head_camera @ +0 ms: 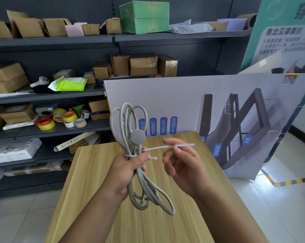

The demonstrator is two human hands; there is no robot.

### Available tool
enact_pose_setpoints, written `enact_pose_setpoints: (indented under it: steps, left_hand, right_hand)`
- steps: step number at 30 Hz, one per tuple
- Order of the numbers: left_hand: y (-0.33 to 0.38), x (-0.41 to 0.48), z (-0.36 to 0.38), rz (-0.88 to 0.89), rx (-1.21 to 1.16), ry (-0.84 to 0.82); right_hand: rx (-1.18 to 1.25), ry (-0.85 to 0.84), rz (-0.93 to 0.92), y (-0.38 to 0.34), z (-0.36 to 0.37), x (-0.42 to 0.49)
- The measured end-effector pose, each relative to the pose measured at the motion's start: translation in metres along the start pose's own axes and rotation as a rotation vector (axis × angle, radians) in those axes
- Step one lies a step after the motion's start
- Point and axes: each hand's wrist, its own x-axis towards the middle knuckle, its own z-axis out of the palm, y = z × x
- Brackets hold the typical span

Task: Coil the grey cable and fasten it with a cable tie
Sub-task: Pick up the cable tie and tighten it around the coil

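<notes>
Blue oval labels on the large white printed board (183, 102) behind the light wooden table (99, 181) carry white Chinese characters; one reads "APP+语音控制", and two lower ones read "智能床板" and "床框". The teal poster (279, 37) at upper right bears a dark heading that seems to begin "南北", the rest too blurred to read.

The grey cable (130, 130), smooth and round, is gathered into several long loops that rise above the left hand (125, 171) and hang below it over the table. A flat round grey disc (138, 135) sits on the bundle just above the grip. The left hand is closed around the middle of the coil. A thin white plastic cable tie (155, 148) wraps around the bundle at that spot; its short end sticks out beside the left thumb. The right hand (181, 165) pinches the long tail between thumb and forefinger, the other fingers loosely curled.
</notes>
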Motion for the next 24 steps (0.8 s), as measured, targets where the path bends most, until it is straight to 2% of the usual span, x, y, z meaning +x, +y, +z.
enact_pose_setpoints:
  steps: [2, 4, 9, 16, 21, 24]
  left_hand:
    - [0.003, -0.002, 0.004, -0.027, -0.040, -0.047]
    - [0.006, -0.005, 0.007, -0.061, -0.077, -0.088]
    - [0.013, -0.009, 0.010, -0.113, -0.191, -0.168]
    - [0.016, -0.012, 0.013, -0.111, -0.237, -0.206]
    - [0.014, -0.013, 0.016, -0.023, -0.166, -0.186]
    - [0.012, -0.011, 0.018, 0.040, -0.125, -0.148]
  right_hand:
    - [0.298, -0.091, 0.068, -0.008, -0.002, 0.000]
    - [0.398, -0.079, 0.138, -0.011, -0.005, -0.001]
    - [0.353, 0.022, 0.099, -0.011, -0.007, -0.003]
    - [0.325, 0.031, 0.044, -0.012, -0.001, -0.001]
    - [0.233, 0.279, 0.036, -0.005, 0.014, 0.001]
    - [0.255, 0.345, 0.053, -0.001, 0.020, 0.000]
